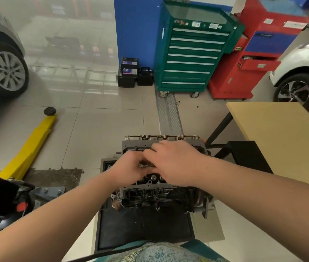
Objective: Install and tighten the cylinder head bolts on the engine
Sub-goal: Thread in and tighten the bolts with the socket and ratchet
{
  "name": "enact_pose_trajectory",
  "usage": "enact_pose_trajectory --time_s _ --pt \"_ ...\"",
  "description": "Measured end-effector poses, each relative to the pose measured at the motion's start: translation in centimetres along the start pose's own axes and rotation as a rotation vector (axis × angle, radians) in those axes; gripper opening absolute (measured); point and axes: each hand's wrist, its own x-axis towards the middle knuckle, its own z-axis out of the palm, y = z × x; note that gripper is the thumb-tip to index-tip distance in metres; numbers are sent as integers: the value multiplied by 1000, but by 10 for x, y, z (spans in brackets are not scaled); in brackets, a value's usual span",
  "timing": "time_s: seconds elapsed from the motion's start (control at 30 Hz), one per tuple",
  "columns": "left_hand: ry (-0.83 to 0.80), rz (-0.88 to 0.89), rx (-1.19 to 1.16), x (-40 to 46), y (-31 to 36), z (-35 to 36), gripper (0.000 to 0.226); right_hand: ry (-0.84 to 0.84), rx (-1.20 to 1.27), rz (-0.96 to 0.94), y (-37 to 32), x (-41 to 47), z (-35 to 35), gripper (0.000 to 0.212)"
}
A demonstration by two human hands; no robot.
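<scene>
Fingers (146, 155) of both hands meet over the middle of the cylinder head (150, 178), on the engine (161, 195) low on its stand; whether they pinch a bolt cannot be told. Advice: start threads by hand, straight, before any wrench.

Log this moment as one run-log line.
stage: bolt fitting | left hand: over grey metal engine cylinder head, fingers curled, contents hidden | right hand: same, beside left | wrench: none visible
</scene>
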Motion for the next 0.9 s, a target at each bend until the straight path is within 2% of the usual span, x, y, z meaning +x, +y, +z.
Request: enact_pose_trajectory --time_s 0.1,0.17,0.23,0.33,0.4,0.47,0.53,0.63,0.7,0.73,0.8,0.83,0.9 --pt "-50 3 -3 -2 2 -5 18 -52 -53 73 5 3 -2 21" --pt "11 -4 -26 -3 4 -2 20 -26 -125 186 4 8 -5 46" --pt "56 -14 10 -2 4 -1 20 25 -105 167 4 9 -4 55" --pt "-8 -25 5 -1 1 -2 7 -45 14 23 5 5 -8 33" --pt "-28 -10 -39 -3 4 -5 14 -88 -22 79 6 7 -8 25" --pt "0 -8 -56 -2 6 -5 17 -73 -65 212 3 9 -10 47" --pt "43 16 -5 0 5 -2 16 -20 -129 221 -2 8 -8 59" --pt "25 23 26 2 3 -1 5 -18 -13 76 -2 3 -7 36" --pt "1 22 -14 0 4 -4 14 -71 -7 77 0 3 -6 25" --pt "1 51 -16 -1 5 -4 21 -66 -28 125 1 6 -6 25" --pt "31 62 -26 -1 9 -4 31 -35 -82 227 1 8 -8 44" --pt "54 51 -31 -1 8 -3 30 -15 -92 228 1 9 -7 48" --pt "77 35 -9 -1 7 -3 22 -3 -23 149 2 7 -5 41"
